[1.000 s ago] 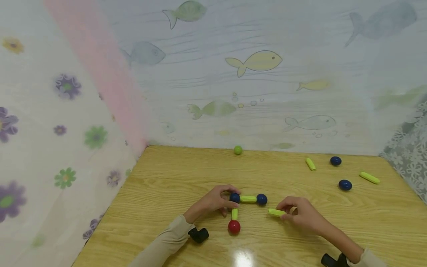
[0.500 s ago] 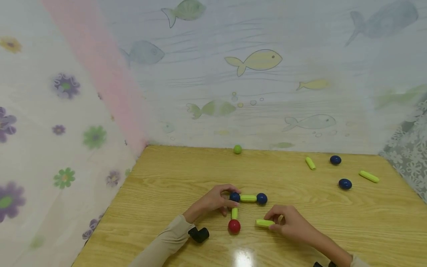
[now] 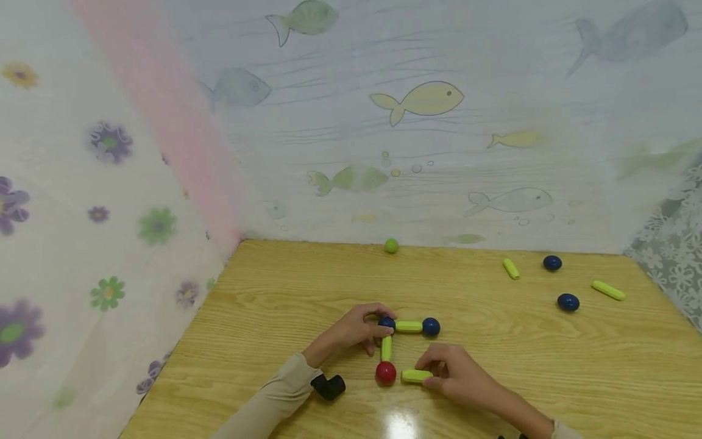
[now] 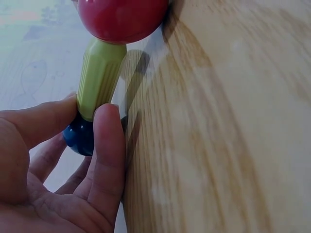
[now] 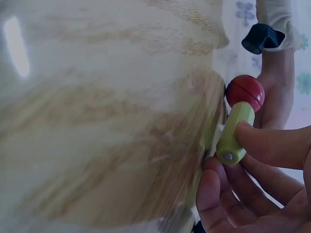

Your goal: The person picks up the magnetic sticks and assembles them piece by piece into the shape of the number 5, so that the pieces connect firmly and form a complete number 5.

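My left hand [image 3: 353, 329] pinches the dark blue ball [image 3: 386, 324] at the corner of an L of balls and ribbed yellow-green rods. One rod [image 3: 409, 327] runs right to a second blue ball [image 3: 431, 327]; another rod [image 3: 386, 349] leads towards me to a red ball [image 3: 386, 372]. Between thumb and fingers, my right hand [image 3: 457, 373] holds a loose yellow-green rod [image 3: 415, 376], lying just right of the red ball with a small gap in the head view. A silvery disc [image 5: 228, 156] shows in that rod's near end in the right wrist view.
At the back right of the wooden table [image 3: 296, 274] lie two blue oval pieces [image 3: 568, 302] and two yellow-green rods [image 3: 607, 290]. A green ball [image 3: 391, 246] sits by the back edge, against the fish-patterned sheet [image 3: 351, 122]. A flowered sheet [image 3: 126, 256] borders the left side.
My right hand has carried the loose rod left and towards me, from right of the L to beside the red ball. My left hand stays at the corner ball.
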`<state>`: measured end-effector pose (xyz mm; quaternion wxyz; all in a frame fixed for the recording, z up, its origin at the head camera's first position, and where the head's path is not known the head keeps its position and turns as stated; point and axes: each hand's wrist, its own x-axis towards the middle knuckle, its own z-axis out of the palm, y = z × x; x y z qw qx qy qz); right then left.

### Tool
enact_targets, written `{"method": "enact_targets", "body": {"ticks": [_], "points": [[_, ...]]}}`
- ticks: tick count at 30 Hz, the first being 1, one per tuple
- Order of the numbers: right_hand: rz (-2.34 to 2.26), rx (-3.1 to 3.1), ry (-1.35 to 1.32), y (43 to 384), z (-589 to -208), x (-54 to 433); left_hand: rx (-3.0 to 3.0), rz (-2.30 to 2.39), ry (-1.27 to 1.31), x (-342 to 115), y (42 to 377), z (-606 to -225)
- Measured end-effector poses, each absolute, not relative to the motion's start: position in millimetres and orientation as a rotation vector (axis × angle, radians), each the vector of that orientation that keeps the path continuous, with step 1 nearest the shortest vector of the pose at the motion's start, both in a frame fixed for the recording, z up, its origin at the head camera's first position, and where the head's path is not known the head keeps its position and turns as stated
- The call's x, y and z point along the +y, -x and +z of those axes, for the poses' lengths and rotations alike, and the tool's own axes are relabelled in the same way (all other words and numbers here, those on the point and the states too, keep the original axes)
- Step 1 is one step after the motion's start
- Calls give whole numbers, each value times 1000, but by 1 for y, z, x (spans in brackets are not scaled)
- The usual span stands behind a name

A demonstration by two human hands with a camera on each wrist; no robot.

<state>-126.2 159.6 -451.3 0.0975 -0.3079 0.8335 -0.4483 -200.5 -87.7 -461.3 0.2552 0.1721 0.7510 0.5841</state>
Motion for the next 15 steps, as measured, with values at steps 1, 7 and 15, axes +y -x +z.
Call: {"method": "enact_targets", "body": {"ticks": [1, 7, 15], "points": [[-1329, 2468, 908, 126, -451, 158, 2037, 1587, -467, -87, 201, -462], [-1317, 2477, 885, 126, -449, 152, 2018, 1603, -473, -86, 201, -462], [-1258, 2503, 895, 127, -453, 151, 2024, 1606, -456, -87, 201, -462]]}}
